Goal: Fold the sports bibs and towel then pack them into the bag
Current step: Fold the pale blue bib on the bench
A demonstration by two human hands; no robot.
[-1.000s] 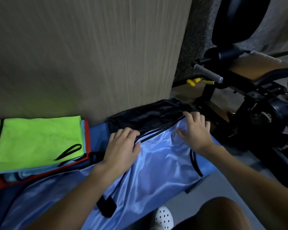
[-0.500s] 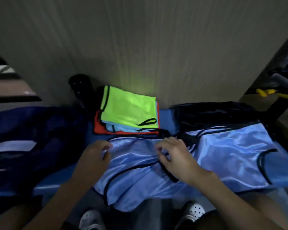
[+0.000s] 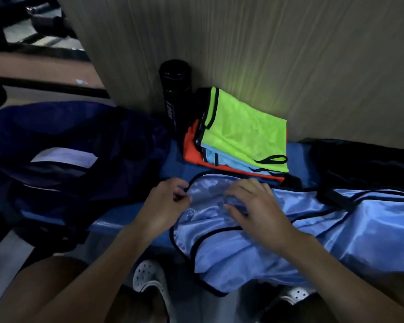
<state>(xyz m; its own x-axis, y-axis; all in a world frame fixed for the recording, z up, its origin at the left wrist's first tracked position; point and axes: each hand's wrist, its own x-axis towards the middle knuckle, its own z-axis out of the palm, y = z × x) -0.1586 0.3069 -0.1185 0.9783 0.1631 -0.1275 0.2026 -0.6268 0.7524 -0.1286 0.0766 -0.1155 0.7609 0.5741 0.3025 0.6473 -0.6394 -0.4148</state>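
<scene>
Fingers point(image 3: 178, 184) of your left hand point(image 3: 163, 206) pinch the black-trimmed edge of the light blue bib point(image 3: 336, 231). Your right hand point(image 3: 259, 208) curls over a bunched fold of the same cloth and appears to grip it, though blur softens the view. A wood-grain panel point(image 3: 266, 54) rises behind. The bib sprawls across the blue bench point(image 3: 126, 215), its near part spilling over the front edge toward your knees. A navy bag point(image 3: 68, 136) slumps at your left on the bench, apart from the bib. Black cloth point(image 3: 364, 164) lies far right, touching the bib's far edge. Against the panel sits a folded stack: green bib point(image 3: 243, 134) on top, pale blue piece point(image 3: 210, 157) under it, orange bib point(image 3: 190, 148) lowest. A black bottle point(image 3: 175, 96) stands upright just left of the stack. White perforated shoes point(image 3: 149, 276) show below.
</scene>
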